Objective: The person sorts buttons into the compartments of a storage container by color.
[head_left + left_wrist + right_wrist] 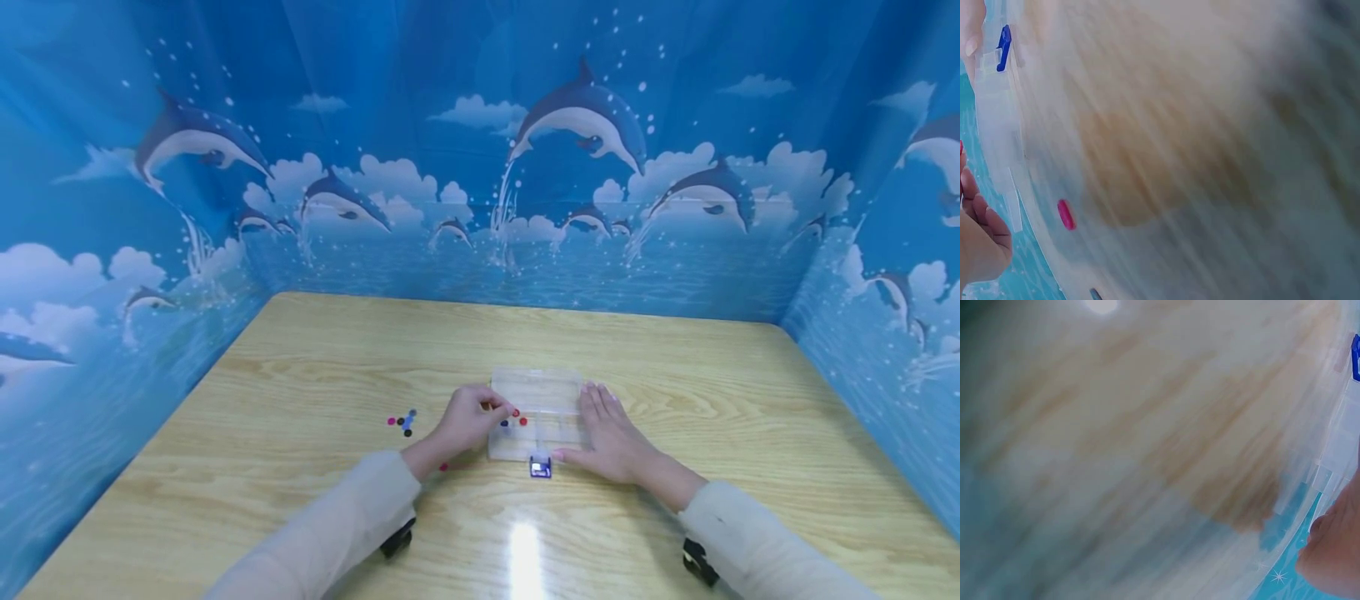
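Note:
A clear plastic box (513,450) with compartments lies on the table, its clear lid (536,390) folded back away from me. A blue latch (540,467) marks its near edge. Over the left compartments my left hand (468,417) pinches a small red button-like disc (516,412) between thumb and finger. Below it, another red disc (523,422) and a dark blue disc (505,423) lie in the box. My right hand (615,442) rests along the box's right side, fingers extended and thumb near the latch. In the right wrist view, only part of that hand (1335,544) shows.
Left of the box, several small discs, black (408,433), pink (391,422) and blue, lie grouped on the wooden table (337,350). A single pink disc (1067,215) lies apart, near the left wrist. A dolphin-print curtain (450,250) stands behind the table.

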`<action>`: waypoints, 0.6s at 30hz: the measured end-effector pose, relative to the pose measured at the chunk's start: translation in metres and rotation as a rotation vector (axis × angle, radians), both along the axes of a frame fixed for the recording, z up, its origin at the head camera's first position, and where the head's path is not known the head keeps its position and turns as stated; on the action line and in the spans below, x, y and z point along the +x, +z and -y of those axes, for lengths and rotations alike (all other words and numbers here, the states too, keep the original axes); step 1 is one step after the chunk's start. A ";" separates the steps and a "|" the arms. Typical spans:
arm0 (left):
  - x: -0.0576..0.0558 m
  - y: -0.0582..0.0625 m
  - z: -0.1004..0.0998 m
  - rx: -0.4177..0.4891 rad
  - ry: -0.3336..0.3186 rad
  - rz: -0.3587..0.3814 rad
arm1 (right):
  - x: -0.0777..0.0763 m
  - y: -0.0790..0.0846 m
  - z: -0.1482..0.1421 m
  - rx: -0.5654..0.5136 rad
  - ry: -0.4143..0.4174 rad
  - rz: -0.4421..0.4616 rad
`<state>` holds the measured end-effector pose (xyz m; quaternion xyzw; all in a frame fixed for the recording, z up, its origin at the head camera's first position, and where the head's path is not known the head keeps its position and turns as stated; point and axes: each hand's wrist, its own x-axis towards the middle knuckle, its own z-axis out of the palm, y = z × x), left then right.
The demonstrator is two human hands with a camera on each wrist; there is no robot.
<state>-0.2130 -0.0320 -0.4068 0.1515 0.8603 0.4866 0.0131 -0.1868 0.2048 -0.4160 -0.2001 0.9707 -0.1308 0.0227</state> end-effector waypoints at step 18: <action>-0.005 -0.003 -0.014 -0.118 -0.071 -0.107 | -0.002 -0.003 -0.001 -0.021 -0.002 0.007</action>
